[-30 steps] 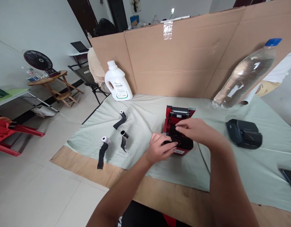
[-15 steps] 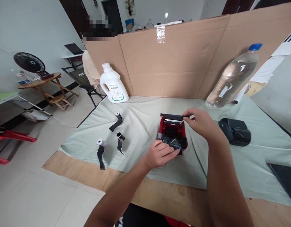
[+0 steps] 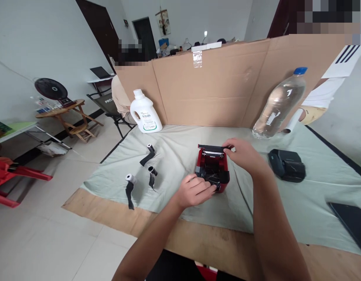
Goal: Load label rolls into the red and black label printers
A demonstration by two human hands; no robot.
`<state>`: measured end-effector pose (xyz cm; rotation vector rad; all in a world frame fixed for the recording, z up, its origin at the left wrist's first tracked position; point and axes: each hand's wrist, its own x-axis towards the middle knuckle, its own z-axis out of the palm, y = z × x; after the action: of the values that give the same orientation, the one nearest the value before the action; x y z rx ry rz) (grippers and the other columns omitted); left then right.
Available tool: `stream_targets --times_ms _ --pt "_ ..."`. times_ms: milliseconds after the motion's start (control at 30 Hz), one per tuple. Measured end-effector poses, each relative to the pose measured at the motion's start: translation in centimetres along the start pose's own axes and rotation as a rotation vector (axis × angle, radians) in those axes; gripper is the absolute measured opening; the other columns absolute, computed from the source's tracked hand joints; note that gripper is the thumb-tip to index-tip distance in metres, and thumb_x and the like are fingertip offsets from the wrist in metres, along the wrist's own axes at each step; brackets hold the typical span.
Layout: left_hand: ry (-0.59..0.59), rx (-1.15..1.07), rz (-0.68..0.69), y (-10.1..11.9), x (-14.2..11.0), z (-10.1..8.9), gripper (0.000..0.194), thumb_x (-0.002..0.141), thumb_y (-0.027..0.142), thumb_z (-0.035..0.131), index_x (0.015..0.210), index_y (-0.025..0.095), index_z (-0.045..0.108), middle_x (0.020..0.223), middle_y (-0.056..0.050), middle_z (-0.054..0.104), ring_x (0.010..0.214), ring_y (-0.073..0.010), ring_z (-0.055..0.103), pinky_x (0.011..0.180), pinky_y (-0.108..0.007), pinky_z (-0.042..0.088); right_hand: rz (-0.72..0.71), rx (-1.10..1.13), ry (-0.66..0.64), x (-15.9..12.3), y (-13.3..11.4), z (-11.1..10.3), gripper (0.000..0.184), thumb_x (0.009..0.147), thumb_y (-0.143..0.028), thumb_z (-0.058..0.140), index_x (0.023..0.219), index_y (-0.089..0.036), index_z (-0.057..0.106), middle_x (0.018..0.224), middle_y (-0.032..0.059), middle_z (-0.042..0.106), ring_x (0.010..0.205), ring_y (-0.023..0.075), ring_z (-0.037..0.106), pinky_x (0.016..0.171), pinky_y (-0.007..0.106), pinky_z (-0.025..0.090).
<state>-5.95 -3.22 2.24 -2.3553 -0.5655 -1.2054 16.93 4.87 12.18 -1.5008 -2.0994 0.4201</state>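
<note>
A small red and black printer (image 3: 224, 184) sits on the pale green cloth, its black lid (image 3: 212, 148) raised at the back and its inside exposed. My right hand (image 3: 238, 153) pinches the right corner of that lid. At the front left of the printer, my left hand (image 3: 195, 190) is closed on a black front part, with fingertips along the near edge; the fingers cover much of it. To the left lie a white roll with a black strip (image 3: 129, 178) and two dark rolls with loose black strips, one farther back (image 3: 150, 148) and one nearer (image 3: 152, 171).
A black device (image 3: 287, 165) and a dark phone-like slab (image 3: 349, 222) lie to the right. Behind stand a white detergent bottle (image 3: 145, 113), a large clear water bottle (image 3: 281, 103) and a cardboard screen (image 3: 204, 93). People are partly visible beyond the cardboard.
The camera view has tilted up, so things sit lower in the picture. Both hands stay at the printer. The dark shiny bulk near my left fingers shows less, and more of the inside shows.
</note>
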Motion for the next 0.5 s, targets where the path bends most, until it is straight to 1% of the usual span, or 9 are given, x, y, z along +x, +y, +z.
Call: stream_targets --times_ms 67,133,200,233,267,333,367,433,500 --pt "-0.012 -0.018 -0.024 -0.1 0.5 -0.8 0.014 0.097 0.029 0.063 0.107 0.024 0.070 0.087 0.001 0.076 0.077 -0.0138 0.066 0.077 -0.033 0.044 -0.003 0.021 -0.013 0.1 0.1 0.0 0.018 0.090 -0.017 0.053 0.096 -0.019 0.070 0.105 0.0084 0.071 0.098 0.0229 0.063 0.087 0.034 0.045" --pt "-0.060 -0.069 -0.167 -0.9 1.4 -1.3 0.018 0.101 0.030 0.056 0.106 0.022 0.071 0.092 -0.002 0.077 0.082 -0.0161 0.066 0.079 -0.034 0.044 -0.001 0.034 -0.031 0.0 0.1 -0.1 0.018 0.091 -0.017 0.053 0.098 -0.018 0.070 0.107 0.0088 0.070 0.099 0.0225 0.063 0.089 0.033 0.044" --pt "-0.193 -0.146 -0.389 -2.6 2.6 -1.4 0.024 0.104 0.030 0.050 0.102 0.022 0.073 0.096 -0.002 0.078 0.086 -0.0179 0.066 0.082 -0.035 0.046 -0.005 0.027 -0.051 0.0 0.2 -0.3 0.018 0.092 -0.017 0.053 0.097 -0.018 0.070 0.106 0.0088 0.070 0.100 0.0223 0.063 0.089 0.033 0.044" --pt "-0.291 -0.195 -0.492 -3.7 3.3 -1.2 0.027 0.104 0.030 0.049 0.100 0.023 0.075 0.097 -0.002 0.079 0.088 -0.0185 0.066 0.084 -0.035 0.047 -0.007 0.022 -0.056 -0.1 0.2 -0.4 0.018 0.092 -0.017 0.053 0.095 -0.018 0.071 0.105 0.0086 0.070 0.099 0.0221 0.063 0.089 0.032 0.044" --pt "-0.406 -0.252 -0.559 -4.8 4.0 -0.9 0.029 0.104 0.032 0.049 0.100 0.024 0.076 0.098 -0.001 0.079 0.090 -0.0191 0.065 0.085 -0.034 0.048 -0.007 0.022 -0.059 -0.1 0.2 -0.5 0.018 0.092 -0.016 0.053 0.094 -0.018 0.071 0.104 0.0083 0.070 0.098 0.0216 0.063 0.087 0.031 0.044" --pt "-0.610 -0.351 -0.600 -6.9 5.2 -0.2 0.029 0.103 0.035 0.051 0.102 0.026 0.078 0.100 -0.001 0.079 0.096 -0.0206 0.065 0.088 -0.033 0.050 -0.008 0.041 -0.062 -0.1 0.2 -0.5 0.019 0.093 -0.016 0.053 0.093 -0.018 0.072 0.103 0.0075 0.071 0.096 0.0206 0.063 0.085 0.030 0.044" --pt "-0.679 -0.373 -0.596 -7.6 5.6 0.2 0.029 0.103 0.036 0.051 0.105 0.027 0.078 0.100 -0.001 0.078 0.099 -0.0215 0.065 0.090 -0.032 0.051 -0.005 0.052 -0.056 -0.1 0.3 -0.5 0.019 0.093 -0.016 0.053 0.094 -0.018 0.072 0.104 0.0075 0.071 0.095 0.0203 0.063 0.084 0.029 0.044" --pt "-0.755 -0.346 -0.606 -8.2 6.2 0.7 0.033 0.103 0.041 0.050 0.117 0.027 0.076 0.102 -0.004 0.076 0.103 -0.0231 0.064 0.093 -0.033 0.051 0.001 0.057 -0.036 -0.1 0.3 -0.4 0.021 0.093 -0.015 0.053 0.099 -0.018 0.073 0.107 0.0083 0.070 0.095 0.0205 0.064 0.084 0.029 0.044" --pt "-0.802 -0.286 -0.647 -8.0 6.5 0.9 0.043 0.103 0.050 0.047 0.132 0.027 0.068 0.105 -0.006 0.074 0.103 -0.0243 0.064 0.095 -0.035 0.051 0.014 0.051 -0.007 0.0 0.5 -0.2 0.025 0.094 -0.015 0.052 0.106 -0.017 0.073 0.111 0.0095 0.070 0.094 0.0205 0.063 0.084 0.030 0.044"
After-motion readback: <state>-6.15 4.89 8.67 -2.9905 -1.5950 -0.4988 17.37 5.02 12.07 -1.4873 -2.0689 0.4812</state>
